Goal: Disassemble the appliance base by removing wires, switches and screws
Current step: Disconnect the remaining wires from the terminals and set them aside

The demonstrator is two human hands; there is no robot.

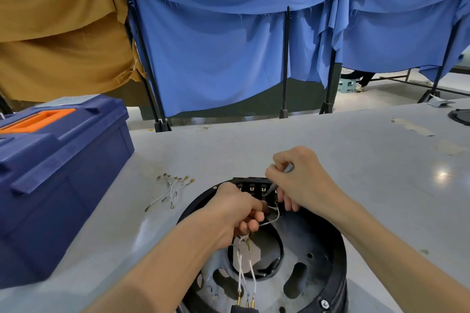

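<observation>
A round black appliance base lies open side up at the table's near edge. A row of switches with metal terminals lines its far rim. My left hand grips white wires that run to the switches; more white wires with brass terminals hang below it. My right hand holds a grey tool like a pen, its tip down at the switch terminals. A hex screw sits in the base's near rim.
A loose bundle of removed white wires lies on the grey table left of the base. A blue toolbox with an orange handle stands at the left. Blue and brown cloths hang behind. A black object lies far right.
</observation>
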